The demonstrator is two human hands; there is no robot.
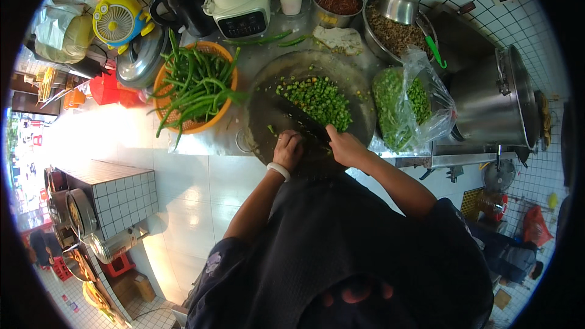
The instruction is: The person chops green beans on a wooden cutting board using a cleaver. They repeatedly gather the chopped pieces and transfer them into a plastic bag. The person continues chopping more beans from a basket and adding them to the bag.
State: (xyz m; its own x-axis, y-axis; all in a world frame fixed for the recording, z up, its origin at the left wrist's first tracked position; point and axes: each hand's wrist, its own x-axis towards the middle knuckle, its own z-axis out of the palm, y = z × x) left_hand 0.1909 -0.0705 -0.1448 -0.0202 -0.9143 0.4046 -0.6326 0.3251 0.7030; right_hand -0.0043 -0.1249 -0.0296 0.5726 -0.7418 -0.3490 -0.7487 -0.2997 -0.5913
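My right hand [346, 147] grips the handle of a kitchen knife with a broad dark blade [299, 116]. The blade slants up and left over a round chopping block [361, 112]. Just left of the handle, my left hand [289, 150] rests on the block with curled fingers; what lies under them is hidden. A white band [279, 170] circles that wrist. Beyond the blade spreads a heap of chopped green chillies [322, 98]. One small green piece [271, 130] lies apart, close to my left fingers.
Left of the block stands an orange basket [161, 87] of whole green chillies [196, 80]. A plastic bag [404, 105] of chopped greens touches its right side. Behind are a blender [240, 7], a steel bowl [337, 19] and a basin of brown crumbs [393, 32]. A tall pot [489, 100] stands right.
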